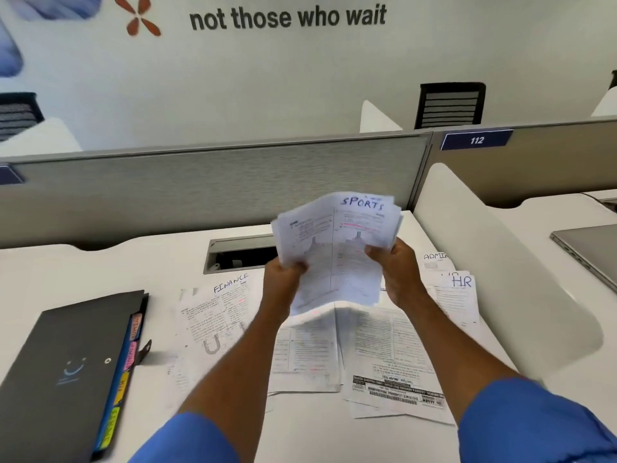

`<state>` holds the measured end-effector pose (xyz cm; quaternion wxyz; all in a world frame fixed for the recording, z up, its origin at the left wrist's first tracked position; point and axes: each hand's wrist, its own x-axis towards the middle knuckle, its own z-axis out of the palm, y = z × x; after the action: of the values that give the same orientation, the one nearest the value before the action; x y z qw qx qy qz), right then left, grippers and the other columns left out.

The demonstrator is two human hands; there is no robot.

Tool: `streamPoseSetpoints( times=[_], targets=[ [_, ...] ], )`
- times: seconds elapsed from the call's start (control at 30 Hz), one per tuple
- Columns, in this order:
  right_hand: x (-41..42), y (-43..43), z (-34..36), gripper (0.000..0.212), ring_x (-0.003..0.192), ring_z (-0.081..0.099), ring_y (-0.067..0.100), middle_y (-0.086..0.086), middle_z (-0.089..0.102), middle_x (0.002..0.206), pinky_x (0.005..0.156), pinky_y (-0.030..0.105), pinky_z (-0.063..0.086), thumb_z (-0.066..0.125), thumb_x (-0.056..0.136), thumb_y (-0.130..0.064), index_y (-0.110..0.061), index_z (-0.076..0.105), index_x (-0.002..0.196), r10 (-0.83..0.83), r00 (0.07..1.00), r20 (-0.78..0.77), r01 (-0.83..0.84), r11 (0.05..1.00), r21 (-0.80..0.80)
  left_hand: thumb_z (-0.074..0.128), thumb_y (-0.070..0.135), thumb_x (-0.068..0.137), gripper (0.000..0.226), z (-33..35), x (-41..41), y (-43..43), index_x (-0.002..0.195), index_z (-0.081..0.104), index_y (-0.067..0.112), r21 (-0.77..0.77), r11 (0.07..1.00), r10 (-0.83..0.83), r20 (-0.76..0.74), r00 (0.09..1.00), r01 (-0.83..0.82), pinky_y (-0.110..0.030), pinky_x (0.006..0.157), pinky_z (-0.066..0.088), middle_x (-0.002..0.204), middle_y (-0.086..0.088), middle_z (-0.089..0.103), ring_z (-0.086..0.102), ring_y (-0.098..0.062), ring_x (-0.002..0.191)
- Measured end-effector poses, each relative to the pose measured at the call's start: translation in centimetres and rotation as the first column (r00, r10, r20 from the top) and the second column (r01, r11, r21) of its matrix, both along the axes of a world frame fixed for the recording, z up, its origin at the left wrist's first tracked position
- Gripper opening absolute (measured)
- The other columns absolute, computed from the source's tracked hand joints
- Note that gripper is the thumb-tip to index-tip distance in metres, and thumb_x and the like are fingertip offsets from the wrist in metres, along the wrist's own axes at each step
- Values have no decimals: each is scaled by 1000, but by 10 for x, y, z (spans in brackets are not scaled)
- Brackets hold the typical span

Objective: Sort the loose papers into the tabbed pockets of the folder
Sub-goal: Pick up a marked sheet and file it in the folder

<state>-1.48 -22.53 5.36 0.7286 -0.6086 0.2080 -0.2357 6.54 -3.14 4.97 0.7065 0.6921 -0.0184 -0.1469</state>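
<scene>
We hold a bundle of sheets marked SPORTS [337, 248] in the air above the table [100, 269], over the other loose papers [367, 345]. Our left hand [283, 275] grips the lower left corner with curled fingers. Our right hand [397, 272] pinches the right edge. The sheets are fanned out and not aligned.

The black folder [63, 345] lies closed at the left of the table, well apart from the bundle. Its coloured tabs [128, 360] stand along its right edge, and their words are too blurred to read.

We think the step now is to square the bundle. We should tap its bottom edge on the table until the edges match, then open the folder and find the matching tab. The FINANCE sheet [213, 315] and the HR sheet [457, 295] should keep their places, so it is better to carry the bundle than to drag it.
</scene>
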Motion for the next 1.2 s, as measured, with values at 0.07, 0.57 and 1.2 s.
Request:
streamPoseSetpoints(
  times=[0.07,0.57,1.2],
  targets=[
    [-8,4,-16,30,100,67,28,10,73,105,84,38,56,72,83,4,-15,71,106,11,999,-52,-11,1000,-14,65,-2,78,19,-15,-9,4,84,62,16,70,998,1,-18,1000,0,-31,66,52,82,-3,66,62,-23,79],
    [-10,4,-34,25,100,69,29,8,73,101,73,34,57,67,86,1,-18,70,102,75,961,-266,-114,984,-137,62,1,82,16,-37,-16,-3,88,59,16,255,965,-66,28,997,56,-22,61,49,84,-2,64,60,-15,79],
    [9,57,-15,39,111,66,36,19,67,126,103,53,49,59,89,10,3,60,128,316,860,-401,-352,936,-19,67,-4,77,28,-5,13,79,103,67,7,132,991,33,-62,998,-24,-39,77,58,100,-5,73,71,-25,87]
  ],
)
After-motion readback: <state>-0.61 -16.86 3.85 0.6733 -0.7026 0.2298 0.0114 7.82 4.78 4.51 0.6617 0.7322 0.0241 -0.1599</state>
